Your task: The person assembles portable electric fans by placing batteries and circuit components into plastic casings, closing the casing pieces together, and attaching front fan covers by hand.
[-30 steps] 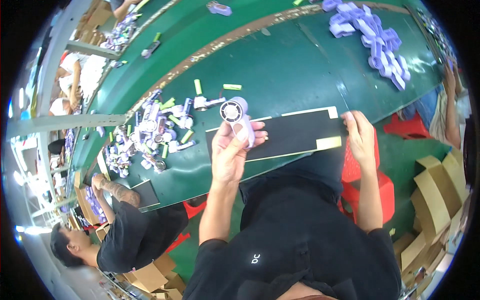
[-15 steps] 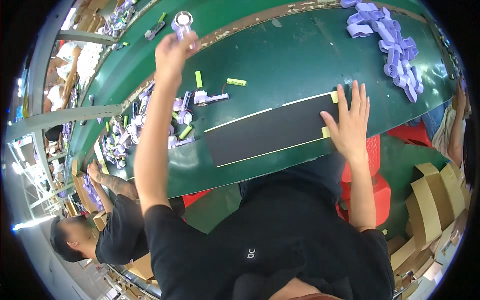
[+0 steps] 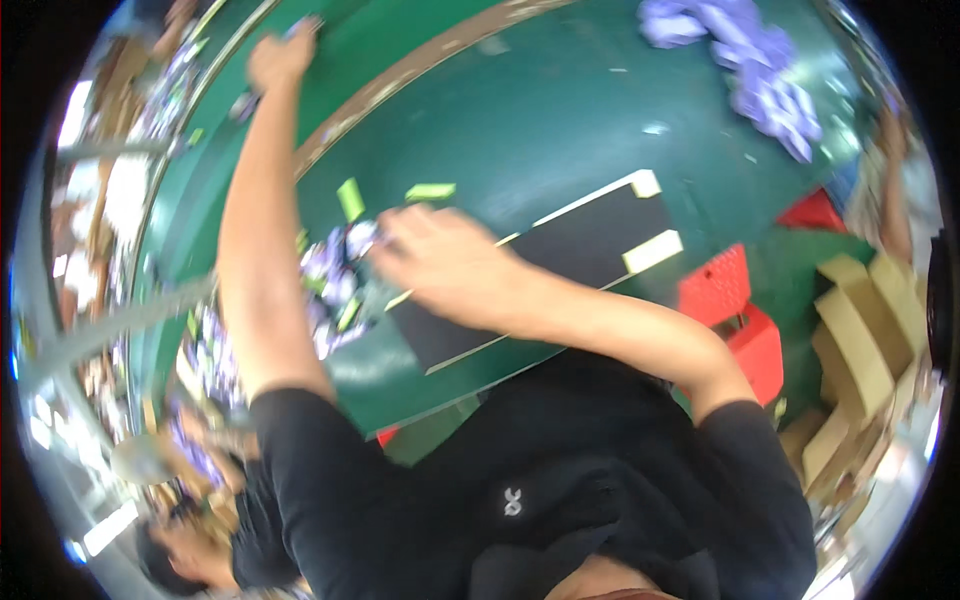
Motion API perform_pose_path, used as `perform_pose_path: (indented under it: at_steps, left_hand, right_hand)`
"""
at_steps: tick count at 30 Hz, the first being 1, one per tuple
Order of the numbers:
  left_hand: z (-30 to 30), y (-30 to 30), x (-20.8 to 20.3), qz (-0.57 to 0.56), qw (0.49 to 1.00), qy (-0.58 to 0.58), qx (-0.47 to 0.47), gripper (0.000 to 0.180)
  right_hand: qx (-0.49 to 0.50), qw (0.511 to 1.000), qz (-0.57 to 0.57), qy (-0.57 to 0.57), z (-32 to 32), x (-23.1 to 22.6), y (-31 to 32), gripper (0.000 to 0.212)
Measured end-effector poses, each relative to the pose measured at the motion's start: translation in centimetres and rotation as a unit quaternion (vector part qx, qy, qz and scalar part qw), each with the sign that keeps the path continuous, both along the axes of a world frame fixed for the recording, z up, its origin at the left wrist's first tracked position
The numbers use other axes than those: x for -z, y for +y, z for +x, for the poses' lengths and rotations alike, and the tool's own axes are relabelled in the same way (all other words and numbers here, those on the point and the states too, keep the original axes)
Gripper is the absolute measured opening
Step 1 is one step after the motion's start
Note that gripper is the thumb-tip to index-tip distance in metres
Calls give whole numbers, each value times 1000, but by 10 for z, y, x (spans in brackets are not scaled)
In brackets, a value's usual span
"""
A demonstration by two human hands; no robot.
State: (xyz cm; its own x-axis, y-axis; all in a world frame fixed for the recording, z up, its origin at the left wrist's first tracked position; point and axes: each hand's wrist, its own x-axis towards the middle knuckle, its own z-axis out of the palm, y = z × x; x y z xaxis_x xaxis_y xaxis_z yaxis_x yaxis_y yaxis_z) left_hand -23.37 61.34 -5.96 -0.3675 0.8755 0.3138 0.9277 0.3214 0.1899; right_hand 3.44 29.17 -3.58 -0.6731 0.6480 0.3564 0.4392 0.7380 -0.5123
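Note:
My left hand (image 3: 278, 62) is stretched far out over the green strip beyond the brown edge. Its fingers are closed around a small purple part (image 3: 303, 27), mostly hidden and blurred. My right hand (image 3: 440, 258) reaches across to the left, above the left end of a black mat (image 3: 590, 235) edged with pale yellow tape. Its fingertips meet a white and purple part (image 3: 362, 238) with a round end; blur hides whether they grip it. Beyond that part lie a lime-green cylinder (image 3: 350, 199) and another lime-green cylinder (image 3: 431, 191).
Purple and green parts (image 3: 325, 270) are heaped left of the mat. A pile of purple shells (image 3: 750, 70) lies at the far right of the green table (image 3: 540, 120). A red chair (image 3: 750, 340) and open cardboard boxes (image 3: 865, 340) stand at right. A co-worker (image 3: 200, 540) sits at left.
My left hand has moved farther out and left with the purple part. My right hand has left the mat's right end and swung left to the white and purple part. The view has shifted.

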Motion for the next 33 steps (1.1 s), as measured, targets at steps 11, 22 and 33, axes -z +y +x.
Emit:
perform_pose_path:
  at_steps: [11,22,33]
  left_hand:
    - [217,-100,-54,94,830,-171,522,37]
    - [403,-81,-18,49,821,-57,566,36]
    - [419,-63,-1,56,878,29,475,26]
  right_hand:
    - [139,988,2,-70,51,26,32,16]
    - [245,961,-87,-92,231,7,58,21]
    - [522,819,-226,73,226,4,22,49]
